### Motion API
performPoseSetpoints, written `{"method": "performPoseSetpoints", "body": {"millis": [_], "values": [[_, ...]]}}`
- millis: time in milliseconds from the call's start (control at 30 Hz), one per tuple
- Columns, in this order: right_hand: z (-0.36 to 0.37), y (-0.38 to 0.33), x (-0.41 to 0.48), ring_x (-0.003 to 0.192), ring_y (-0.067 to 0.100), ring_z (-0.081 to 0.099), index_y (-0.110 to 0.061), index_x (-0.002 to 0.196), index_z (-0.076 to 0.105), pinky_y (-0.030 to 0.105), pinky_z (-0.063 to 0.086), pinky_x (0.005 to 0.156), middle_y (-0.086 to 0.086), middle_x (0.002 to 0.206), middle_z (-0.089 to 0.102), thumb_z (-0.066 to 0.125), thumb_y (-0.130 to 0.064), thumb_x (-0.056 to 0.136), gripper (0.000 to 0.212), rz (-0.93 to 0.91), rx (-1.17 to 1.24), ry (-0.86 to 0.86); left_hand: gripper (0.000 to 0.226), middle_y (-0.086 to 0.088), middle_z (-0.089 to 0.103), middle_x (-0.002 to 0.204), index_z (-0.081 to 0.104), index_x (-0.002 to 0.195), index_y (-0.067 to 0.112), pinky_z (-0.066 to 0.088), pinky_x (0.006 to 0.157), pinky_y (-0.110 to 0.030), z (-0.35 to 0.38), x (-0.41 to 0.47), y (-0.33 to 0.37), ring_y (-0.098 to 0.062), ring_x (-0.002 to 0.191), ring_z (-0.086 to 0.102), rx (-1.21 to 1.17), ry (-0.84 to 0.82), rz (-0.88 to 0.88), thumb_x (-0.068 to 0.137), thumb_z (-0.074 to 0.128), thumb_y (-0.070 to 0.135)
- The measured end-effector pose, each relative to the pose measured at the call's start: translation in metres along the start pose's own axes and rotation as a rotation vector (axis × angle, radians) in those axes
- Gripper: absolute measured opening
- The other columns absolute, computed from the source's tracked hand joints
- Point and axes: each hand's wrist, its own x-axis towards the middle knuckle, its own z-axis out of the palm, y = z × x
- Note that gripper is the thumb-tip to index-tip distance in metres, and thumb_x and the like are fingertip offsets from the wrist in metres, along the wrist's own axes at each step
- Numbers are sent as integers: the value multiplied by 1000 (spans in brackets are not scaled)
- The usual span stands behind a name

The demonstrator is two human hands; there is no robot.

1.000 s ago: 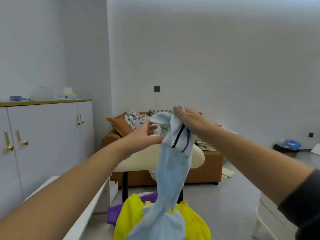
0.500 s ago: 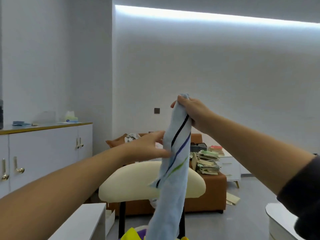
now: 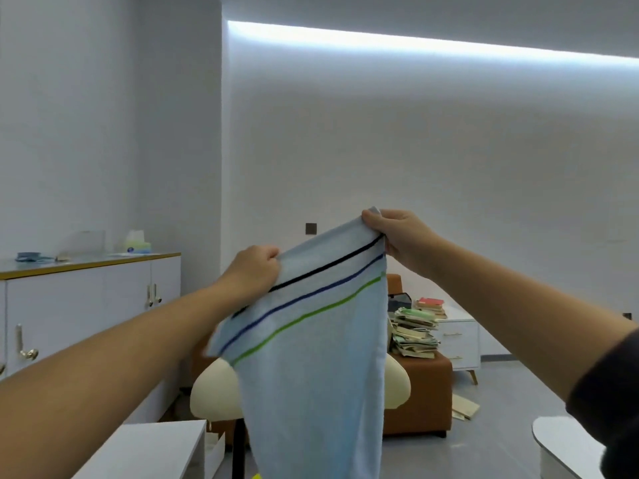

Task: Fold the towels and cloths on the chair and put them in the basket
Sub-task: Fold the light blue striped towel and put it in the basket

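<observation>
Here, my left hand (image 3: 256, 271) and right hand (image 3: 397, 236) each pinch a top corner of the pale blue striped towel (image 3: 311, 375), stretched open in the air before the cream chair (image 3: 214, 392), not yet folded, with no basket in view.

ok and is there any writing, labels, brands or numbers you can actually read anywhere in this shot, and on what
No text here can be read.
Tissue box on the white cabinet: printed patch on the front, too blurred to read.
Stack of books: covers too small and blurred to read.
Light blue towel: black, blue and green stripes only, no writing visible.
</observation>
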Motion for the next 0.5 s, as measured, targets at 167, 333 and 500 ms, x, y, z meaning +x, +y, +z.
{"method": "performPoseSetpoints", "body": {"millis": [167, 333, 500], "values": [[-6, -4, 8, 80, 11, 55, -6, 101, 67, 23, 45, 70, -1, 89, 62, 55, -29, 95, 27, -92, -120, 120, 18, 2, 59, 74, 54, 84, 20, 41, 56, -20, -31, -5, -1, -13, 64, 55, 45, -108, 252, 92, 56, 37], [-21, -9, 16, 74, 20, 53, -3, 80, 67, 38, 48, 73, 12, 79, 62, 52, -34, 96, 38, -117, -307, 292, 17, 1, 58, 83, 55, 79, 18, 38, 65, -28, -65, 13, -10, -20, 83, 54, 399, -254, 94, 95, 51, 23], [-43, -19, 15, 56, 19, 35, -7, 65, 55, 29, 26, 54, 5, 60, 42, 49, -35, 96, 42, -122, -566, 416, 22, -9, 63, 76, 63, 78, 10, 49, 58, -28, -99, 17, -19, -23, 68, 60, 83, -96, -86, 93, 57, 26]]}}
